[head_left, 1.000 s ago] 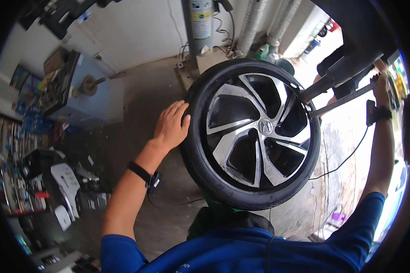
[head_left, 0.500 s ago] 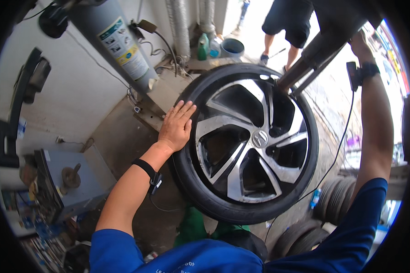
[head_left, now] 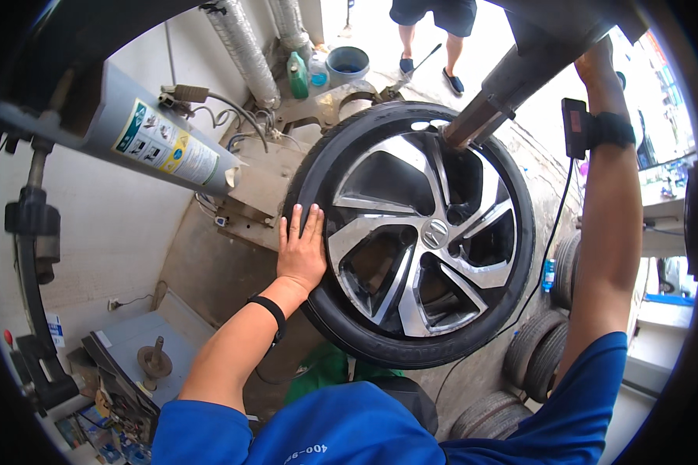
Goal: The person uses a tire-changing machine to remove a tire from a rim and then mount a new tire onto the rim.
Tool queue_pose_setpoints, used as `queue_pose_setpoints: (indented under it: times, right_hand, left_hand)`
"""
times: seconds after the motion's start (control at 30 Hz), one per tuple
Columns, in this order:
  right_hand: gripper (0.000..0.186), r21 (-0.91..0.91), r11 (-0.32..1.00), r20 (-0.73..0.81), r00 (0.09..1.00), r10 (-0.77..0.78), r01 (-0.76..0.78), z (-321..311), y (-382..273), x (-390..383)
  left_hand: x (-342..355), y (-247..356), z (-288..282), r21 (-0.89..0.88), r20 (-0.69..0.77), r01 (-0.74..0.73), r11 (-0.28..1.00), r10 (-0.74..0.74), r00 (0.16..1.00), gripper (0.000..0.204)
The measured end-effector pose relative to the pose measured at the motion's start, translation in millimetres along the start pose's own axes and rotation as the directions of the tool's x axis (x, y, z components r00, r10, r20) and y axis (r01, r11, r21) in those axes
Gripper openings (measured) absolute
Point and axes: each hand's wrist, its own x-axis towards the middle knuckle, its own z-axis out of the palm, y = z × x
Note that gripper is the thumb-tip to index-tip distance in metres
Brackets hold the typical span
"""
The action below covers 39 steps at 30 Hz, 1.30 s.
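A car wheel, a two-tone alloy rim with its black tyre, lies face up in the middle of the head view. My left hand rests flat on the tyre's left sidewall, fingers stretched out. At the upper right my right hand is raised beside the dark steel arm of a tyre machine. Its fingers are mostly hidden, so its grip does not show. The arm's lower end reaches down to the far edge of the rim, at the tyre's bead.
A grey labelled cylinder slants in from the left. Behind the wheel stand a green jug and a bucket. Another person's legs are at the back. Stacked tyres lie on the right; a grey cabinet stands at lower left.
The view has turned, shifting the cylinder and background left. My left hand sits slightly lower along the tyre's left side, still flat. My right hand remains raised by the machine arm.
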Motion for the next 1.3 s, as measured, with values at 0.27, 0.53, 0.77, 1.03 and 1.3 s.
queue_pose_setpoints:
  times: [0.27,0.53,0.77,1.03,1.3]
  right_hand:
    - [0.022,0.364,0.931,-0.012,0.999,0.031,-0.024,-5,-18,-83]
    - [0.029,0.287,0.956,-0.063,0.997,-0.043,0.059,68,-128,-221]
    - [0.025,0.280,0.951,0.020,0.989,-0.144,0.133,68,-133,-273]
    - [0.028,0.291,0.881,-0.010,0.922,-0.388,0.374,78,-129,-330]
    - [0.039,0.222,0.916,-0.029,0.941,-0.337,0.334,79,-144,-419]
  left_hand:
    - [5,1,2,0.001,0.018,-0.004,1.000,0.004,1.000,0.064]
    - [11,1,-2,0.000,-0.015,-0.021,1.000,0.021,1.000,0.064]
    - [14,2,6,0.007,-0.109,-0.035,0.999,0.036,0.993,0.054]
    - [21,3,-2,-0.125,-0.153,-0.007,0.992,-0.013,0.988,0.045]
    - [10,4,6,-0.081,-0.160,0.000,0.997,-0.013,0.987,0.043]
